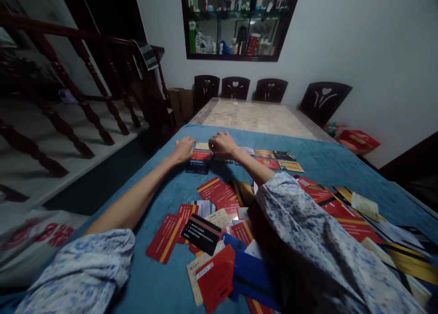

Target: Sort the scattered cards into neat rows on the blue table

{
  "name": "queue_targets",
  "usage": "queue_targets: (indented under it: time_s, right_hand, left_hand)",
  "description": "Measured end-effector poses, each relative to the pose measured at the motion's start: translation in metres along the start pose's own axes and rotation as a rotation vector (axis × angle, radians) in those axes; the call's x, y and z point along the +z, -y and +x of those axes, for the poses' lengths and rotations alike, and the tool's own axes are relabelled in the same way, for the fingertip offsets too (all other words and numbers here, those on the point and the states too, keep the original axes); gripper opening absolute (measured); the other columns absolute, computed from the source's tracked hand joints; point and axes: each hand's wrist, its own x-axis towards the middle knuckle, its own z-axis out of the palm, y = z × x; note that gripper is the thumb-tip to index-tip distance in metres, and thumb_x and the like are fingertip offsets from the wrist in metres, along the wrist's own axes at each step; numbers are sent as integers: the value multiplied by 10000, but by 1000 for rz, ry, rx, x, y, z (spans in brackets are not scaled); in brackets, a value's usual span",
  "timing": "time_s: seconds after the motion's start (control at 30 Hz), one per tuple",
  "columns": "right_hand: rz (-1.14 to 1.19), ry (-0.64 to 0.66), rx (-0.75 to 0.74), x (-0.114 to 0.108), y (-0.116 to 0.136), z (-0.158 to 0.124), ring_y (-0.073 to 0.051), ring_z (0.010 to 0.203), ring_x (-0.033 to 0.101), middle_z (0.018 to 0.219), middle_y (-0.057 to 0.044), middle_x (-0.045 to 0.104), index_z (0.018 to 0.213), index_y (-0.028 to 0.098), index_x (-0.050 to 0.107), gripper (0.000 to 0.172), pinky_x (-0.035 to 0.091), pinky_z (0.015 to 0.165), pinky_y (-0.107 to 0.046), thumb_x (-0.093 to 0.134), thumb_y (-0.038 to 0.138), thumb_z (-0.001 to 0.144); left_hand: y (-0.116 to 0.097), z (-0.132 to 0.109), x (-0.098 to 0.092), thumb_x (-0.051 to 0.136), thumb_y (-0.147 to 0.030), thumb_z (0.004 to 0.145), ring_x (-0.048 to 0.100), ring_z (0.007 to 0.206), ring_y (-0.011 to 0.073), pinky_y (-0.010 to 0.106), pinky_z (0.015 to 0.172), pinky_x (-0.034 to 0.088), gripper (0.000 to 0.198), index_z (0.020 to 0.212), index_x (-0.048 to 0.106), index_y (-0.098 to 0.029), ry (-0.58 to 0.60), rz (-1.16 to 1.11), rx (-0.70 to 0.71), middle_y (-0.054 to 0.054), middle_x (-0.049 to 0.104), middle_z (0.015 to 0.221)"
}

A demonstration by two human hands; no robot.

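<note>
Over the far part of the blue cloth, both my arms reach forward. My left hand [185,149] rests low at the left end of a cream card [202,146], its fingers loosely bent and apart. At that card's right end is my right hand [222,145], fingers curled inward; whatever they may pinch is hidden. Just below lie a red card [201,156] and a dark blue card [197,168]. Farther right in the rows are an orange card [264,154], a black card [284,156], another red card [267,163] and a yellow card [290,166].
Nearer me, loose cards overlap in a pile, including a black striped card [201,233], a red card [217,277] and a blue card [255,277]. More cards spread right under my sleeve [308,241]. Chairs [236,88] stand behind the table; a railing [85,63] runs left.
</note>
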Motion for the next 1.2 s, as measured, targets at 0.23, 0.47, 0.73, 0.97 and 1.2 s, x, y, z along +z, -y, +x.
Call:
queue_targets:
  time_s: [0.23,0.47,0.73,0.97,1.2]
  right_hand:
    - [44,17,9,1,5,-38,-266,1066,520,1084,-122,721,1039,178,709,245,302,765,-340,496,213,922]
    - [97,37,-15,-1,8,-66,-270,1054,512,1088,-112,713,1032,192,714,227,307,790,-345,524,213,911]
    - [172,45,-74,1,18,-91,-255,1003,496,1012,-110,710,950,182,720,182,292,770,-342,548,193,892]
    - [221,51,-97,8,26,-101,-257,1045,496,1041,-100,698,990,204,732,166,321,783,-345,607,250,891]
    - [296,16,-223,16,30,-108,-243,1024,487,1105,-82,699,997,221,743,200,353,782,-344,576,293,913]
  left_hand:
    - [-10,-35,-4,452,-203,925,545,1139,321,517,969,402,341,1184,671,-170,-56,-34,50,153,630,1174]
    - [-20,-64,-1,458,-175,925,539,1131,303,528,987,385,323,1169,669,-188,-44,-68,48,137,622,1184]
    - [-35,-90,0,460,-147,926,549,1143,304,515,974,385,305,1137,677,-181,-26,-89,70,136,618,1203]
    - [-56,-111,-4,487,-139,925,571,1137,291,478,953,384,294,1135,690,-170,-27,-119,110,127,635,1195]
    - [-69,-128,-9,522,-173,926,575,1088,262,471,943,350,233,1005,740,-187,9,-171,177,97,690,1117]
